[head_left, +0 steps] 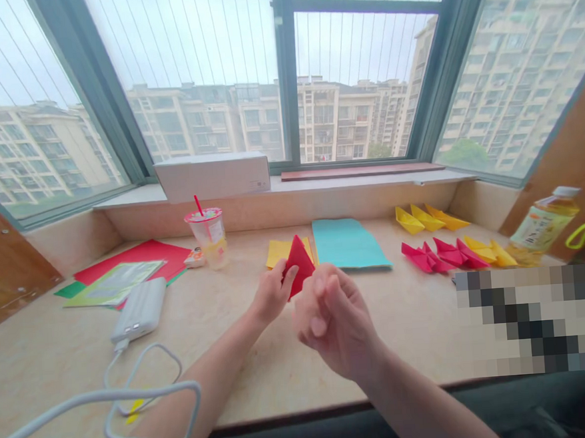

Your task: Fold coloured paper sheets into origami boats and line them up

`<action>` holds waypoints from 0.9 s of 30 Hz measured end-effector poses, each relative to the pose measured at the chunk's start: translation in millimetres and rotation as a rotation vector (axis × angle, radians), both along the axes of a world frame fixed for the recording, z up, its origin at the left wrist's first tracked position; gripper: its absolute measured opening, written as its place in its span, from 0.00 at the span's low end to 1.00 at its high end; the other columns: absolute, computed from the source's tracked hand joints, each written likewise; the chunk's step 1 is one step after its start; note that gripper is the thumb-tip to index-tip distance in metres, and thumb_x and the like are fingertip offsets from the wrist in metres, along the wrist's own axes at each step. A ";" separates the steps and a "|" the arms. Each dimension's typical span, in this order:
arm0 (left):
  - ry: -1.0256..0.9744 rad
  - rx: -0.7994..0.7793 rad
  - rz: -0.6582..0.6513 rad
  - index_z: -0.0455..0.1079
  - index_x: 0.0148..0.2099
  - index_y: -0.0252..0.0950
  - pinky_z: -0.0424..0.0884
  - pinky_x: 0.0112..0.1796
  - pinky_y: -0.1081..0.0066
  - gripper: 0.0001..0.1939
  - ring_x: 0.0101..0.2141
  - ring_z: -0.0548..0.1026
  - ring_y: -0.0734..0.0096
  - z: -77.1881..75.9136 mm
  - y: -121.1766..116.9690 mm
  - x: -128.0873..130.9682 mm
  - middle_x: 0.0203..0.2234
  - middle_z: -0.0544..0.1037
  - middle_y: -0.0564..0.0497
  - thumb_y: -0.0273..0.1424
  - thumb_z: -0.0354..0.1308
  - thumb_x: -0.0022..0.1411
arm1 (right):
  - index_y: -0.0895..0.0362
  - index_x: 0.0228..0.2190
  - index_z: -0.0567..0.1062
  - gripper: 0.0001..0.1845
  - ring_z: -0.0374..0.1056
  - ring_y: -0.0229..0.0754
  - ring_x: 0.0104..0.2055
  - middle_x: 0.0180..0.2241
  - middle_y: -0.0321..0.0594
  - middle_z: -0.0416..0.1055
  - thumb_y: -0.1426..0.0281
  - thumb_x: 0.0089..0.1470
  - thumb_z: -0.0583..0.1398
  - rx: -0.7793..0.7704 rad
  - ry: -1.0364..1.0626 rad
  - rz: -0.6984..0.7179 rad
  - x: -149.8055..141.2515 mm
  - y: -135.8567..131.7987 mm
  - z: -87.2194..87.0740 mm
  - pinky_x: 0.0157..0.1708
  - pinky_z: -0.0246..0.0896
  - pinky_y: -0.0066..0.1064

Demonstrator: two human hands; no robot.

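Observation:
My left hand pinches a folded piece of red paper between thumb and fingers. A pointed corner of the paper stands up above the hand. In front of the paper's lower right side is my right hand, its fingers curled into a loose fist. Whether anything is inside that fist is hidden. Yellow paper lies on the table just behind the red piece. To the right of it is a stack of light blue paper.
Folded yellow boats and folded magenta shapes sit at the right by a drink bottle. Left are a plastic cup with straw, red sheets, a white power bank and its looping cable.

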State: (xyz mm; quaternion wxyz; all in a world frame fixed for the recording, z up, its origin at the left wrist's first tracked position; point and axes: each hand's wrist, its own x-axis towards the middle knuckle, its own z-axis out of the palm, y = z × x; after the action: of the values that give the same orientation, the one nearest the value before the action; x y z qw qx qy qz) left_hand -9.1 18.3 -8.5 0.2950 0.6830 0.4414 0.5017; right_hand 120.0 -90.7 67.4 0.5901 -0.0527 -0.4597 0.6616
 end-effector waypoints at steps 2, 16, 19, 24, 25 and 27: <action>0.022 0.000 0.053 0.64 0.30 0.37 0.59 0.20 0.76 0.15 0.19 0.67 0.75 1.8 0.4 0.0 0.17 0.69 0.56 0.41 0.53 0.64 | 0.53 0.32 0.70 0.17 0.55 0.32 0.14 0.16 0.28 0.62 0.52 0.58 0.58 0.019 -0.153 -0.208 16.0 35.8 -3.7 0.15 0.52 0.25; -0.311 -0.279 -0.245 0.63 0.40 0.35 0.59 0.14 0.79 0.23 0.13 0.66 0.78 -4.4 -4.7 12.5 0.18 0.72 0.57 0.52 0.53 0.62 | 0.56 0.26 0.73 0.26 0.62 0.37 0.26 0.23 0.35 0.67 0.46 0.58 0.55 0.173 -0.632 -0.311 53.6 113.6 -88.3 0.30 0.61 0.30; -0.355 -0.256 -0.240 0.62 0.43 0.36 0.68 0.21 0.77 0.23 0.21 0.73 0.75 -8.3 -2.7 13.6 0.26 0.76 0.53 0.50 0.58 0.60 | 0.57 0.23 0.70 0.29 0.57 0.35 0.22 0.20 0.33 0.62 0.45 0.58 0.54 0.084 -0.532 -0.169 54.4 103.4 -91.4 0.23 0.56 0.28; -0.315 -0.190 -0.209 0.65 0.43 0.34 0.72 0.32 0.73 0.24 0.32 0.75 0.71 -11.6 -2.4 14.9 0.34 0.76 0.48 0.50 0.60 0.59 | 0.58 0.26 0.73 0.27 0.61 0.36 0.24 0.24 0.36 0.65 0.46 0.57 0.56 0.000 -0.477 -0.102 60.1 101.6 -89.8 0.26 0.61 0.30; -0.303 -0.190 -0.186 0.65 0.43 0.34 0.71 0.31 0.73 0.24 0.31 0.75 0.71 -11.2 -2.9 14.8 0.34 0.75 0.48 0.50 0.60 0.58 | 0.58 0.27 0.74 0.25 0.61 0.36 0.25 0.25 0.36 0.66 0.47 0.57 0.58 -0.005 -0.488 -0.092 60.6 101.6 -89.1 0.26 0.62 0.30; -0.291 -0.200 -0.139 0.66 0.44 0.35 0.71 0.29 0.74 0.24 0.29 0.74 0.73 -9.5 -4.1 13.9 0.32 0.75 0.50 0.50 0.61 0.57 | 0.57 0.34 0.76 0.22 0.62 0.36 0.26 0.26 0.36 0.68 0.50 0.55 0.61 -0.018 -0.499 -0.066 60.6 101.3 -88.1 0.27 0.63 0.29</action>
State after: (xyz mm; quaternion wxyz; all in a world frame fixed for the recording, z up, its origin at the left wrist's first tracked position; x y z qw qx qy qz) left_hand 4.8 14.2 -18.0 0.4560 0.5995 0.3933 0.5272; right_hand 180.7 10.6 -20.6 0.4792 -0.2345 -0.5832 0.6126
